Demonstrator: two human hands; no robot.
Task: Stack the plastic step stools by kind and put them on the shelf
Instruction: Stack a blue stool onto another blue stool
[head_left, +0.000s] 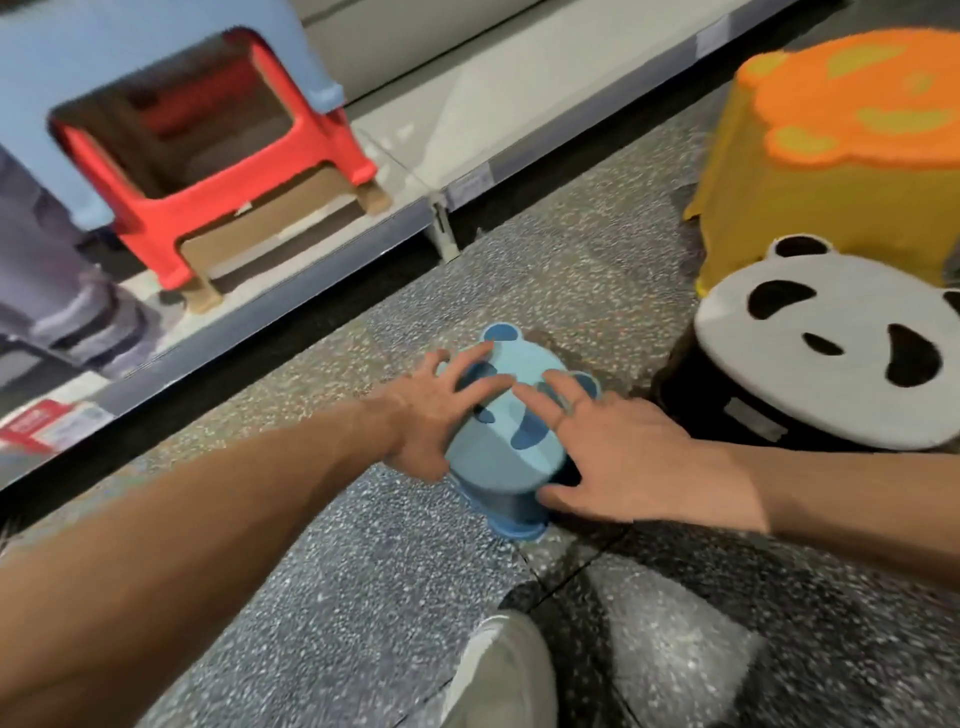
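Observation:
A small blue panda-face step stool (506, 441) stands on the speckled floor in the middle of the view. My left hand (441, 410) lies on its left side with fingers spread over the top. My right hand (602, 452) rests on its right side, fingers on the top and thumb against the wall. To the right stand a black stool with a white panda top (831, 358) and, behind it, a yellow stool with an orange top (852, 145). On the low shelf (467, 104) at upper left sits a stack of square stools, red (218, 171) over tan, with a light blue one above.
The shelf's dark front edge (291, 260) runs diagonally across the view, with price tags on it. Grey-purple stools (57, 291) stand at the far left of the shelf. My knee in light trousers (498, 675) shows at the bottom centre.

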